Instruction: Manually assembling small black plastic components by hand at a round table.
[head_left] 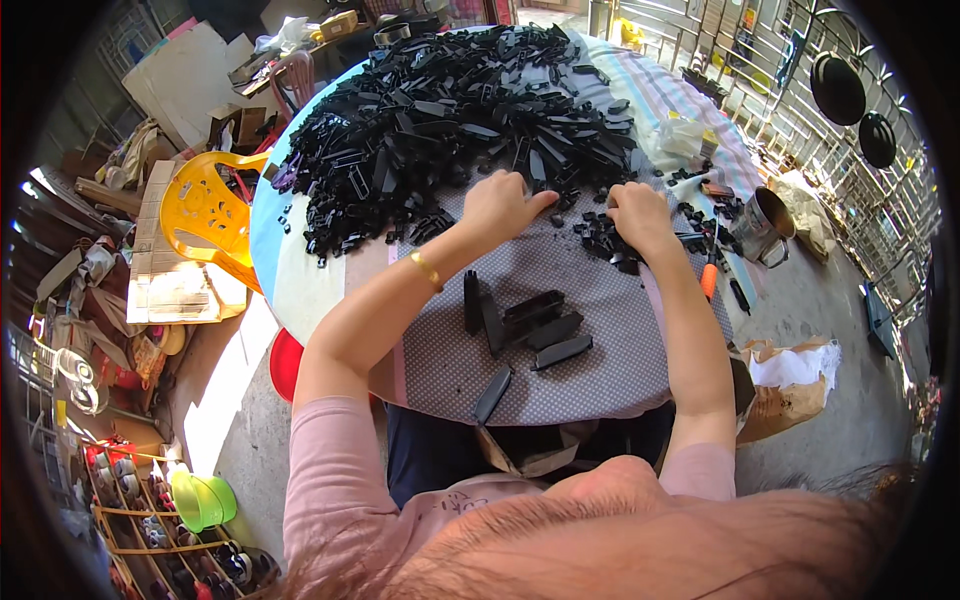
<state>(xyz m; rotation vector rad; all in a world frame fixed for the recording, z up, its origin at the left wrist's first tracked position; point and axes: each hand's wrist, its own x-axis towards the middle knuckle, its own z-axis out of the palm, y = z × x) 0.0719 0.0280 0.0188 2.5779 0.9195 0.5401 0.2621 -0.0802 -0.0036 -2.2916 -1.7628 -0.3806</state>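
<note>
Casings (563, 352) are strewn on the near bench (440, 370); the outermost could be knocked off by a forearm (375, 305). Right hand (641, 214) is curled beside small clips (605, 240), left hand (502, 211) by the black heap (420, 130); grip on anything cannot be told. Rightward, reach could be hemmed by a metal mug (762, 226); far bench is blocked by the heap.
</note>
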